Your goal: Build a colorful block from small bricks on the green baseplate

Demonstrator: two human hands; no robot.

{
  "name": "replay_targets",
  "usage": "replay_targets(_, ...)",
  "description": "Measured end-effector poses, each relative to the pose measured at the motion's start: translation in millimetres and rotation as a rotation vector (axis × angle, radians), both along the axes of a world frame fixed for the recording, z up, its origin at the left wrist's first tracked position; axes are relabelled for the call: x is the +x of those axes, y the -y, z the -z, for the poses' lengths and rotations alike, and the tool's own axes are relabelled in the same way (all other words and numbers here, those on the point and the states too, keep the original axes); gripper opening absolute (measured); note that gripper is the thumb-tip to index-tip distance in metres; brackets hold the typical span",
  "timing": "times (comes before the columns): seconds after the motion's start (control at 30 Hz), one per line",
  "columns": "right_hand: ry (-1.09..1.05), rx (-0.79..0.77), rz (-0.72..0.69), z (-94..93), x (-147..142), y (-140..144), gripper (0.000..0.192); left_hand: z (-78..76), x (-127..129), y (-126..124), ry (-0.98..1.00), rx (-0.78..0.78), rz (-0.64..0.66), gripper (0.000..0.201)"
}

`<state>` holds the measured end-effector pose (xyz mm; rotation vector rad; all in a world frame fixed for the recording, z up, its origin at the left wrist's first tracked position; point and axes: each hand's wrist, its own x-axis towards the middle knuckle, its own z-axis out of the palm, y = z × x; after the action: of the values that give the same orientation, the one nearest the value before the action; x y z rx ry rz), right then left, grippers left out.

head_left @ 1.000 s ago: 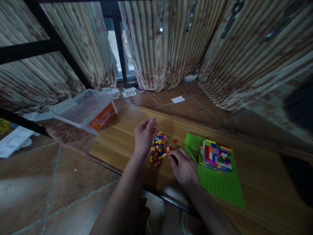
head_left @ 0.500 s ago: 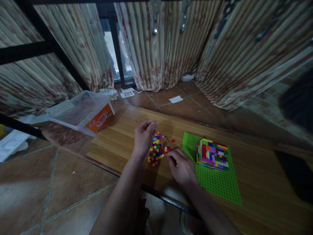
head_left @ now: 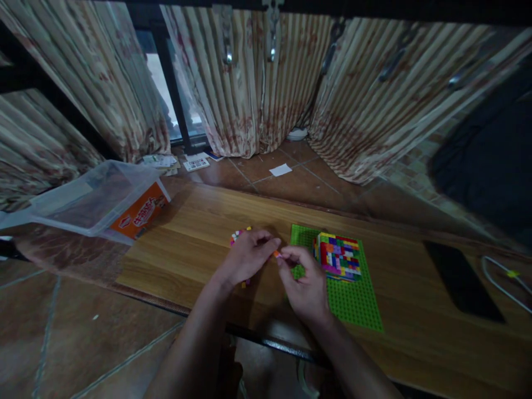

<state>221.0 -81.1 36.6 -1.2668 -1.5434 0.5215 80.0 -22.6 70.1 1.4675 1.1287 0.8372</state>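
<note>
My left hand (head_left: 245,259) covers most of the loose brick pile (head_left: 238,237); I see only a few bricks past its knuckles. The small orange piece (head_left: 276,254) pinched between both hands is too tiny to make out. My right hand (head_left: 305,282) hides the green baseplate's (head_left: 353,299) near-left corner.

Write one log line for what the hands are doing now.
left hand: pinching orange brick | right hand: pinching same brick | brick pile: under left hand | baseplate: holds block stack
</note>
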Motion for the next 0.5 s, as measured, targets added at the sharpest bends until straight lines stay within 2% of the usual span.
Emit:
replay_targets(0.17, -0.028, 0.006, 0.024, -0.4, 4.7, 0.6, 0.010, -3.9, 7.7, 5.4, -0.001, -0.022, 0.044, 0.039)
replay_targets(0.5, -0.069, 0.019, 0.051, 0.7, 11.1, -1.1, 0.022, -6.0, 9.1, 5.7, 0.004, -0.152, 0.120, 0.038)
